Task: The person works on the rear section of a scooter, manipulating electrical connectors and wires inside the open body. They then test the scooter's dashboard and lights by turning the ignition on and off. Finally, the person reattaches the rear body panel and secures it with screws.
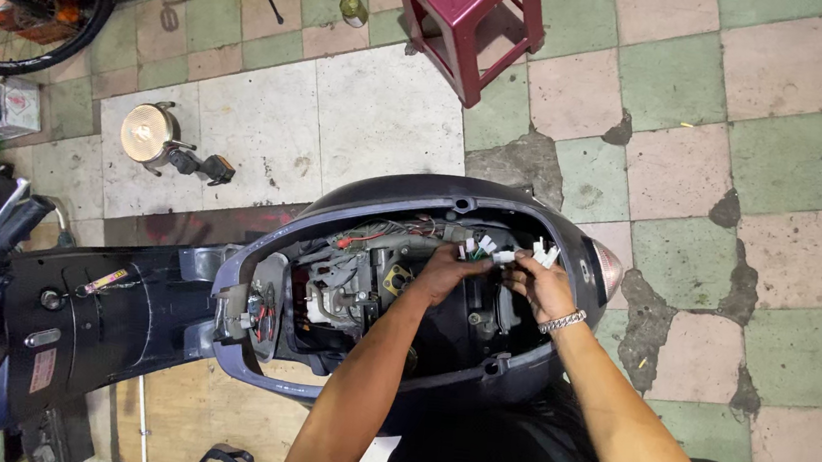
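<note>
connectors: small white plastic wire plugs (504,254), centre of frame, inside the open front shell of the scooter, bunched between the two hands
connectors vs grip: at the fingertips of both hands, one cluster by the left fingers, another by the right, a plug bridging the gap between
left hand: (445,271) fingers curled and pinched on the white plugs near its tips, forearm comes up from bottom centre
right hand: (539,284) fingers closed round the plugs on the right cluster, a few white ends stick out above the fingers; exact finger gap too small to tell
bracelet: silver chain (563,322) on the right wrist
connector axis: the plug between the hands lies roughly left-right across the frame; the ones above the right hand point up and right
wires: thin red, green and white leads (393,231) run from the plugs to the left into the shell
scooter: dark blue body (101,317), nose shell (415,193) open, lying across left and centre of frame
turn light: clear lens (609,270) on the right edge of the shell
headlamp: round loose lamp (148,133) on the floor, upper left
stool: dark red plastic (464,10), top centre
floor: green and pink tiles (790,157), cracked
</note>
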